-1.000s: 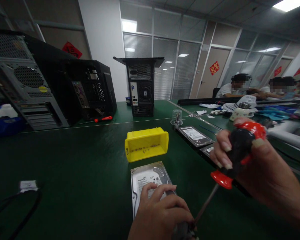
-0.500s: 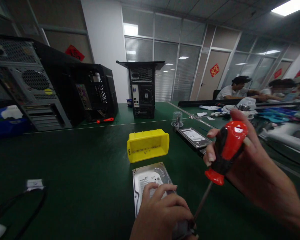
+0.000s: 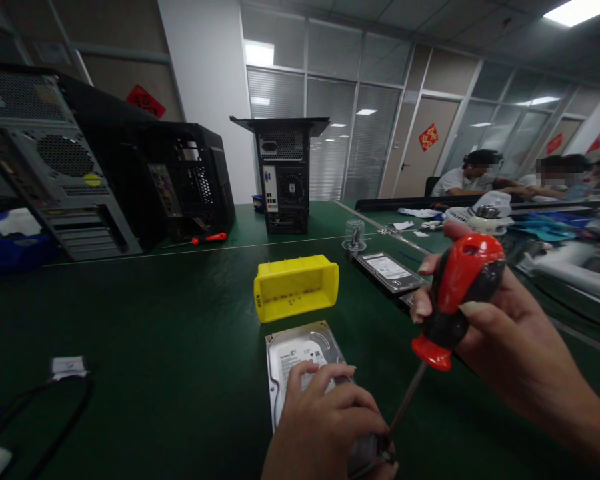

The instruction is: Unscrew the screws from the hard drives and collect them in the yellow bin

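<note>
A silver hard drive (image 3: 290, 343) with a white label lies on the green table in front of me. My left hand (image 3: 330, 417) is curled over its near part and grips it, hiding much of the label. In my right hand (image 3: 500, 333) is a screwdriver (image 3: 463, 280) with a red and black handle, held tilted. Its metal shaft slants down to the drive's near right corner, beside my left fingertips. The tip itself is hard to make out there. Just beyond the drive stands a yellow bin (image 3: 297, 287) with a few tiny dark pieces inside.
Another hard drive (image 3: 387, 270) lies at the right, near a clear plastic cup (image 3: 354, 235). Computer cases (image 3: 287, 177) stand along the back and left, with a second red screwdriver (image 3: 210, 238) near them. A cable (image 3: 70, 367) lies left. People (image 3: 473, 177) sit farther right.
The screwdriver's handle has turned in my right hand, and my thumb now lies across its side. My left hand and the hard drive stay in place.
</note>
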`<state>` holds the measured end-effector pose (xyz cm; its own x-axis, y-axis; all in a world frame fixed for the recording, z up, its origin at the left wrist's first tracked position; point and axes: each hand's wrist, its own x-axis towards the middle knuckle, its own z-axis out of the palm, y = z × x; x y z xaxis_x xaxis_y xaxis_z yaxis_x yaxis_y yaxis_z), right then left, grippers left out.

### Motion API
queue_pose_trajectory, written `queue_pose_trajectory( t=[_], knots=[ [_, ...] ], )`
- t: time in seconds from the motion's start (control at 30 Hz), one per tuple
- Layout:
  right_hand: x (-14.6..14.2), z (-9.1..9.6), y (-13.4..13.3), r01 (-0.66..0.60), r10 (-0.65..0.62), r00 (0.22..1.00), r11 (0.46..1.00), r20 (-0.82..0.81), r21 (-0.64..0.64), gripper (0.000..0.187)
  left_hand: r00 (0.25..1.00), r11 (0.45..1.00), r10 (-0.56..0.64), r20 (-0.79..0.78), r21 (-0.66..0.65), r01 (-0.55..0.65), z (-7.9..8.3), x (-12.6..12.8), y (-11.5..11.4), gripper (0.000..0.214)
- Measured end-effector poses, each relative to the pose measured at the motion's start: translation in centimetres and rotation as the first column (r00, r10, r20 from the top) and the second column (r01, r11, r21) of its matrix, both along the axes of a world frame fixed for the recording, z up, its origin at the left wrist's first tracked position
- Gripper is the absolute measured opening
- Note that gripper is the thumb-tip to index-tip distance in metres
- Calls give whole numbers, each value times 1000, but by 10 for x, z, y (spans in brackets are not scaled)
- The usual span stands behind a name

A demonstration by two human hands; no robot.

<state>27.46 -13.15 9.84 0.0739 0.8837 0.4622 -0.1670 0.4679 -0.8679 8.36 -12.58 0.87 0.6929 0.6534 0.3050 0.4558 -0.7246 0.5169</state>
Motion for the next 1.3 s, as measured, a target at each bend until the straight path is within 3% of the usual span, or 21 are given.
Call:
queue_pose_trajectory(
  t=[0.2,0.4,0.47,0.57,0.63,0.9,1.07,1.3],
  knots=[
    [0,-1,-6,-49,48,999,998,14,49,47,1000,999,-4,9,44,4,-3,0,1,15],
    [-4,2,-9,-202,201,979,979,38,12,11,996,998,-31,-82,-57,26,15,0,2,13],
    [-5,1,-9,-246,246,969,969,-32,5,14,995,997,-37,-92,-67,31,20,-1,2,14],
    [-5,-1,-9,-288,285,950,958,-128,-8,36,996,998,-38,-87,-61,32,21,-1,2,15],
    [-5,-2,-9,-300,296,944,954,-143,-7,42,995,998,-45,-86,-58,40,19,-1,2,14],
    [1,5,-8,-98,98,995,995,-2,-21,23,1000,998,-17,19,55,16,-11,-1,5,16],
    [-5,4,-11,-228,227,973,973,-41,-29,9,999,999,-18,33,34,16,-11,-1,3,16],
    [-8,-2,-15,-235,229,951,972,-209,-1,29,1000,999,-22,21,32,21,-10,-1,5,15]
  ],
)
